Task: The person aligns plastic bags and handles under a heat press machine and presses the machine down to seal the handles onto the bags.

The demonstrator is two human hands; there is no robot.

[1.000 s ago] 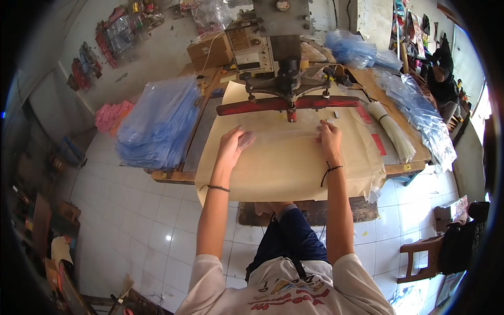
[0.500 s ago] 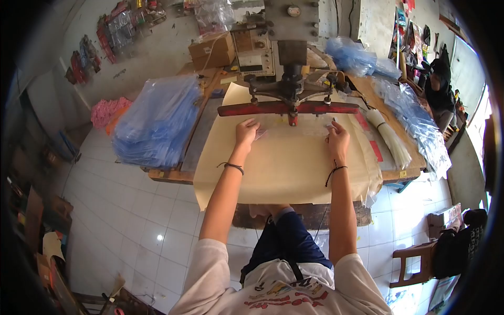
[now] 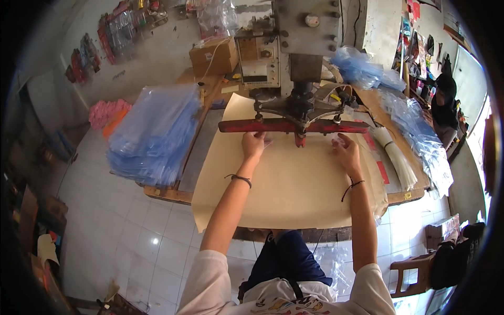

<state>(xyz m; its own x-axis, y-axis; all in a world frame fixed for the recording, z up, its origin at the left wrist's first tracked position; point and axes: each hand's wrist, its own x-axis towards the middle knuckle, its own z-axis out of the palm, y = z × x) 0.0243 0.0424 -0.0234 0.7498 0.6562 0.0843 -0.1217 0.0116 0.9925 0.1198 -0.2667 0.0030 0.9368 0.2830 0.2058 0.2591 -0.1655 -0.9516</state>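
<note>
My left hand point(image 3: 254, 146) is pinched on the edge of a clear plastic sheet, its fingertips close to the lower edge of the press bar. My right hand point(image 3: 347, 155) has curled fingers at the sheet's other side. The transparent sheet point(image 3: 315, 143) is hard to make out against the tan paper point(image 3: 273, 189) covering the work surface. Above the sheet, between and beyond both hands, the long dark-red bar point(image 3: 252, 126) hangs from a metal press head point(image 3: 302, 100). I cannot tell whether the bar touches the sheet.
Bluish plastic bags point(image 3: 155, 136) are stacked on the left. On the right lie a bundle of white strips point(image 3: 395, 157) and more plastic bags point(image 3: 415, 121). A cardboard box point(image 3: 212, 55) and a control unit point(image 3: 259, 60) stand behind. Another person point(image 3: 445, 105) is at far right.
The camera view has shifted, so the press and table appear lower. My left fingertips are slightly nearer the bar, and my right fingers look a little more curled.
</note>
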